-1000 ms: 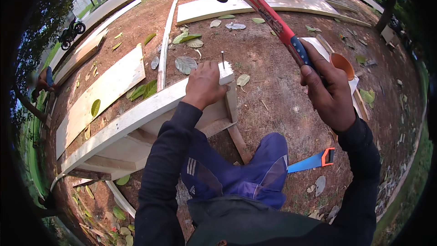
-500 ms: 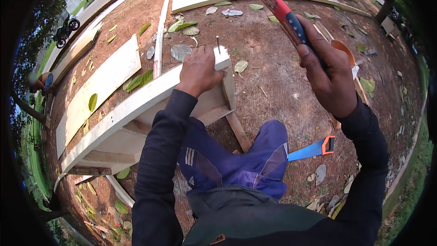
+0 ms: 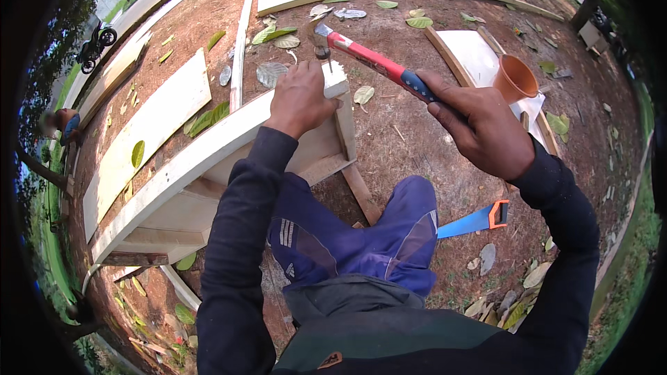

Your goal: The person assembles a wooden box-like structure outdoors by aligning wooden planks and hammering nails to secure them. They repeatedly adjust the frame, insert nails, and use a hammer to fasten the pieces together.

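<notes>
The right hand (image 3: 486,125) is wrapped round the grip end of a hammer (image 3: 372,59), thumb along the near side; the left hand (image 3: 300,97) clasps the edge of a wooden frame (image 3: 184,167), fingers bent over the far side, thumb on the near. The frame runs from the near left to the middle, in front of the knees, and a nail (image 3: 331,67) stands in its right end, just beside the left fingers. The hammer's head is at the nail's top; whether they touch cannot be told. The hammer looks stiff and head-heavy, best held low on its blue, starred grip, which probably slips little. The frame seems rigid and bulky but liftable, best gripped along its thick edge, clear of the nail; the thin nail could bend. The frame's pale wood is squared and dry-looking, its right end ragged with splinters. The head is metal, the handle smooth and red. To the right lie a blue-bladed saw (image 3: 467,223) and, farther off, a round orange bucket (image 3: 515,78).
</notes>
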Tool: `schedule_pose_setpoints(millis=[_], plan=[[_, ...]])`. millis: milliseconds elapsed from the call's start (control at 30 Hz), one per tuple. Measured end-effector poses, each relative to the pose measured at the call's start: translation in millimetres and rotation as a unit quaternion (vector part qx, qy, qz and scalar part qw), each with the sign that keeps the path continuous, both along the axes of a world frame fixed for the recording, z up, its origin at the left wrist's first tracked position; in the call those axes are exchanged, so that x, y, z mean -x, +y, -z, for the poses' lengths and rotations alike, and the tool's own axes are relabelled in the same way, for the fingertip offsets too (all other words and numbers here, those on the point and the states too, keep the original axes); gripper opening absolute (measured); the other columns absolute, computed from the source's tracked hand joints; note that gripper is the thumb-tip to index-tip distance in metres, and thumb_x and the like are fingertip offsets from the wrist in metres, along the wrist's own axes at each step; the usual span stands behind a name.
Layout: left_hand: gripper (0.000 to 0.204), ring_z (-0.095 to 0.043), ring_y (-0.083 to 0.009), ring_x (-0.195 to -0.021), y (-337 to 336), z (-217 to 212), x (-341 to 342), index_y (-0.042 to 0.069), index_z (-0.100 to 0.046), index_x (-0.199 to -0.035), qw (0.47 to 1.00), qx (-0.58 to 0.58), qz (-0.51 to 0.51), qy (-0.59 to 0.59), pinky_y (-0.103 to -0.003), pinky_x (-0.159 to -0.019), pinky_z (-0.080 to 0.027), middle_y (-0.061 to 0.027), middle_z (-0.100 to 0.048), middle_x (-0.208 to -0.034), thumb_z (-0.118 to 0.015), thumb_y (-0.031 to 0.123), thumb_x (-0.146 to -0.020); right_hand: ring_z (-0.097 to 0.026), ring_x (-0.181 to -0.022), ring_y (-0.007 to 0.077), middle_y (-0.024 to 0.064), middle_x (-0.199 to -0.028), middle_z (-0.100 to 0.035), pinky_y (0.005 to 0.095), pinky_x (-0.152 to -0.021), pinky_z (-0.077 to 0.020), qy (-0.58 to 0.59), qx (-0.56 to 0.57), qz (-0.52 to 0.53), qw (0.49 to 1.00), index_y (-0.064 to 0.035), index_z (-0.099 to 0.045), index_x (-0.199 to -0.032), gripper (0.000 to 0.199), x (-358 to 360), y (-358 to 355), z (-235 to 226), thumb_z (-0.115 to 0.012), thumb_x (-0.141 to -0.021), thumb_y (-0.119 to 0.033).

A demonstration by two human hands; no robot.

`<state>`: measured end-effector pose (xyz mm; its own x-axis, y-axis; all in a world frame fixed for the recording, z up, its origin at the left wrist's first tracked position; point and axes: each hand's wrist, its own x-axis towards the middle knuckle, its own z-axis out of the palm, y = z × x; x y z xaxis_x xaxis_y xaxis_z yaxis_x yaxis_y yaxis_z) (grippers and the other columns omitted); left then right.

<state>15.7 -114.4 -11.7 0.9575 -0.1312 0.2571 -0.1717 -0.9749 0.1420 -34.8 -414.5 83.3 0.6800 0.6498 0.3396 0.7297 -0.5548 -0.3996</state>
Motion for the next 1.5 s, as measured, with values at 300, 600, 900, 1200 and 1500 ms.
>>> schedule_pose_setpoints(millis=[300,600,900,1200,1500], plan=[[0.06,-0.064,-0.037,-0.115,-1,-6,3,-0.003,-0.061,-0.116,1.0,0.001,-0.001,0.03,-0.049,-0.102,-0.049,-0.0197,-0.066,-0.114,-0.084,0.039,-0.08,-0.053,-0.061,0.0058,0.0059,-0.079,-0.064,0.0256,-0.055,-0.0439,-0.095,-0.2,0.031,0.975,-0.0065,-0.054,-0.153,0.047,5,11,-4,-0.06,-0.107,-0.014],[0.059,-0.063,-0.0383,-0.116,7,-3,3,-0.003,-0.06,-0.114,1.0,0.006,-0.01,0.022,-0.049,-0.101,-0.049,-0.0208,-0.066,-0.116,-0.084,0.037,-0.079,-0.049,-0.058,0.0014,0.0016,-0.083,-0.063,0.0219,-0.048,-0.0387,-0.066,-0.327,0.07,0.94,-0.0087,-0.051,-0.156,0.045,15,11,-41,-0.054,-0.111,-0.017],[0.057,-0.064,-0.0368,-0.116,5,2,8,-0.003,-0.062,-0.113,1.0,0.001,-0.013,0.016,-0.048,-0.101,-0.049,-0.0203,-0.067,-0.115,-0.085,0.037,-0.078,-0.053,-0.067,0.0057,0.0031,-0.079,-0.063,0.0249,-0.06,-0.0458,-0.065,-0.167,0.049,0.983,-0.0077,-0.059,-0.149,0.043,14,8,-12,-0.062,-0.106,-0.011],[0.056,-0.064,-0.0381,-0.115,-4,-14,-6,-0.003,-0.061,-0.112,1.0,0.017,-0.007,0.013,-0.048,-0.102,-0.049,-0.0208,-0.067,-0.115,-0.085,0.036,-0.079,-0.056,-0.059,0.0096,0.0039,-0.087,-0.069,0.0253,-0.059,-0.0464,-0.011,-0.034,0.053,0.998,-0.0061,-0.055,-0.152,0.046,5,-4,25,-0.061,-0.106,-0.012],[0.069,-0.069,-0.0435,-0.103,-2,-11,-3,-0.008,-0.053,-0.117,0.998,0.056,-0.016,0.02,-0.05,-0.095,-0.054,-0.0292,-0.071,-0.103,-0.09,0.033,-0.076,-0.052,-0.06,0.0093,0.0031,-0.084,-0.065,0.0257,-0.06,-0.0459,-0.107,-0.2,0.076,0.971,-0.0077,-0.055,-0.153,0.048,11,6,21,-0.063,-0.106,-0.014]])
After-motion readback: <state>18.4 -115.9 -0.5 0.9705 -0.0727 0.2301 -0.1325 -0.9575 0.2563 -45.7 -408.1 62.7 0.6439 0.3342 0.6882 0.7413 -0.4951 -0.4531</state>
